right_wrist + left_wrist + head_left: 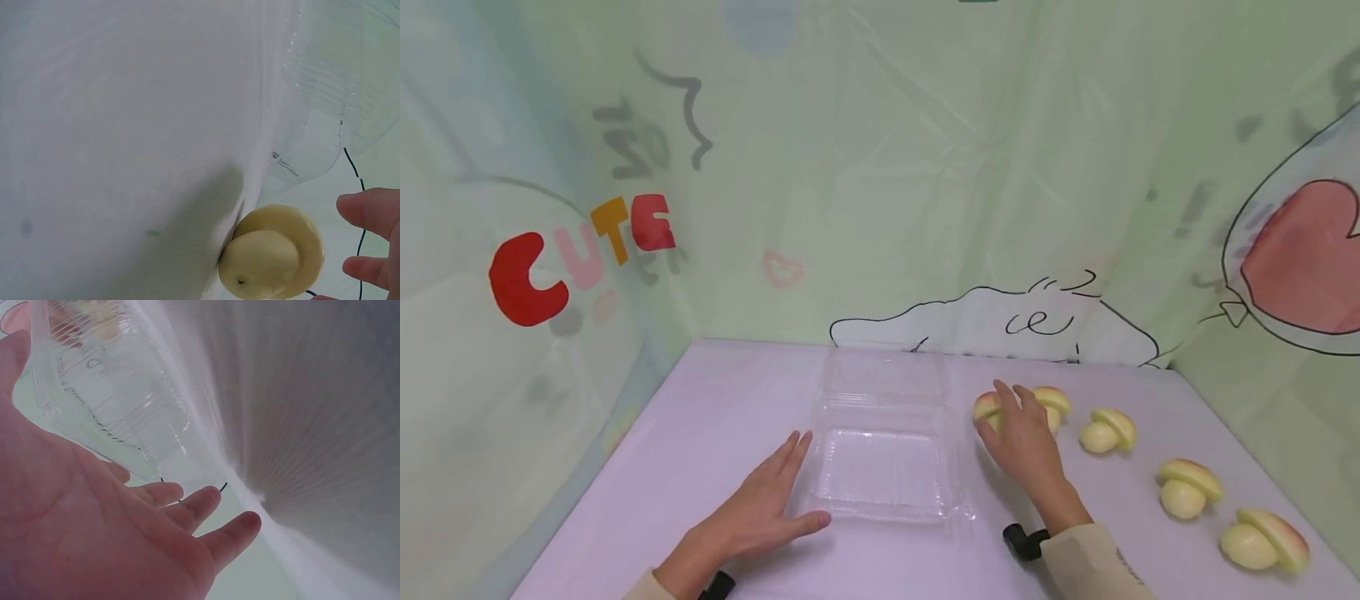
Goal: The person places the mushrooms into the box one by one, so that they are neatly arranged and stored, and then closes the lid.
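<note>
An unlidded clear plastic clamshell box [887, 471] lies in the middle of the table, its lid [883, 375] folded back toward the wall. At the box's left side is my left hand [763, 508], fingers straight, thumb spread by the front left corner, holding nothing. My right hand [1026, 442] reaches over the leftmost pale yellow mushroom-shaped piece [985, 407], which has a reddish cap edge. In the right wrist view, the fingertips [365, 209] stand apart from a mushroom-shaped piece [259, 262]. Another mushroom-shaped piece [1051, 402] is partly hidden behind the right hand.
More mushroom-shaped pieces run along the right side: one near the back [1108, 431], one farther forward [1189, 489] and one at the front right [1264, 542]. The pale lilac table [700, 417] is enclosed by printed curtains [887, 167] at the back and sides.
</note>
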`<state>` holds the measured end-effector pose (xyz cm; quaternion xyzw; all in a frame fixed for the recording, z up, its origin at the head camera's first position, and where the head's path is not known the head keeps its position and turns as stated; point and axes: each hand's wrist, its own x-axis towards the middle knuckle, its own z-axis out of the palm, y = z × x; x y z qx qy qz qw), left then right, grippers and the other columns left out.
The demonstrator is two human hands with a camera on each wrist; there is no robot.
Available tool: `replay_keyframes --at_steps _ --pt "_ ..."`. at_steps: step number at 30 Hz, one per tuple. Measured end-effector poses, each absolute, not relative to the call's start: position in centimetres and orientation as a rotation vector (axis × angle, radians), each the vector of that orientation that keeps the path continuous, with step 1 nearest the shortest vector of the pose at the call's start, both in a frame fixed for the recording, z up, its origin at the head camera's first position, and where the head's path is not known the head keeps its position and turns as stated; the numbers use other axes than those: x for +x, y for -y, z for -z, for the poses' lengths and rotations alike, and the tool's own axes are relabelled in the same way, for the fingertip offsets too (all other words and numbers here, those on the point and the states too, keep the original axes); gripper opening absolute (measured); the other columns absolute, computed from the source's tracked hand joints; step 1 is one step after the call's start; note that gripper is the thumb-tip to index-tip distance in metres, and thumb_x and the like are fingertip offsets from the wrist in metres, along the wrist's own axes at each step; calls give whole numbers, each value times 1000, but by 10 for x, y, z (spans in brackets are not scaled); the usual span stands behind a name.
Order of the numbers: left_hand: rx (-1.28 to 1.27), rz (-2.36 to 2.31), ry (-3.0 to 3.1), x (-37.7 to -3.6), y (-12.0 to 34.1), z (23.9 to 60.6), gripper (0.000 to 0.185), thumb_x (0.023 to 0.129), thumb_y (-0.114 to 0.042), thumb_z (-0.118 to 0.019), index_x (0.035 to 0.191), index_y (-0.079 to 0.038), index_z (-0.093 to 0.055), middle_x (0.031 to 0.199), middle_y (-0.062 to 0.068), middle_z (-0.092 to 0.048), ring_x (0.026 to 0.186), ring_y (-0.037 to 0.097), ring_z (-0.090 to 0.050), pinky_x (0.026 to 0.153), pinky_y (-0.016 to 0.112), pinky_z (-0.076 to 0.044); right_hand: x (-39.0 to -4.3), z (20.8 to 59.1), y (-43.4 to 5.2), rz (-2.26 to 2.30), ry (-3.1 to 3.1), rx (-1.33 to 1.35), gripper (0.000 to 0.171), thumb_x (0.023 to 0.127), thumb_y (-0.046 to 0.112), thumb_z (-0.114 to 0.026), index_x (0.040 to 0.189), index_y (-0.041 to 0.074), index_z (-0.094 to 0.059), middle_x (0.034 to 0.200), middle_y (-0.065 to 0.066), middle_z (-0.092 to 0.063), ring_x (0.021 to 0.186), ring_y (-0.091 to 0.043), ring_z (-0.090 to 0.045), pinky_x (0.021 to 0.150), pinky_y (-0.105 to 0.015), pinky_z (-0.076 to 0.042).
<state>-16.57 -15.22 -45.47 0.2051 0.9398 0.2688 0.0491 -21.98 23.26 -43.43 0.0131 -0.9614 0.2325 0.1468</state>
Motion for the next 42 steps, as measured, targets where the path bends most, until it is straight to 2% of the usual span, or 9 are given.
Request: replay_keyframes --at_steps 7,17,27,42 --pt "617 -796 -2871 -168 155 450 104 92 -68 -63 168 -15 -14 172 19 -17 155 43 -28 121 62 -29 -227 438 -229 -681 2771 13 63 95 20 -65 151 -2 -45 146 -38 -42 134 -57 -42 104 -67 -42" --pt "607 -797 -2867 -169 155 450 103 92 -68 -62 168 -17 -14 173 18 -16 155 42 -28 120 64 -30 -235 441 -229 -656 2776 5 57 92 17 -71 142 -5 -54 139 -39 -48 117 -56 -58 96 -65 -48" --pt "608 -814 -2857 -167 154 451 104 92 -70 -60 168 -17 -14 172 18 -17 155 42 -28 120 63 -29 -238 444 -234 -667 2819 -34 60 90 2 -68 147 -3 -49 142 -38 -45 116 -54 -60 95 -64 -49" --pt "589 -823 -2851 -165 152 453 103 92 -70 -60 168 -17 -15 172 18 -17 154 42 -29 120 63 -29 -236 437 -234 -723 2747 -37 59 90 2 -63 147 -1 -48 142 -36 -45 113 -54 -60 93 -63 -49"
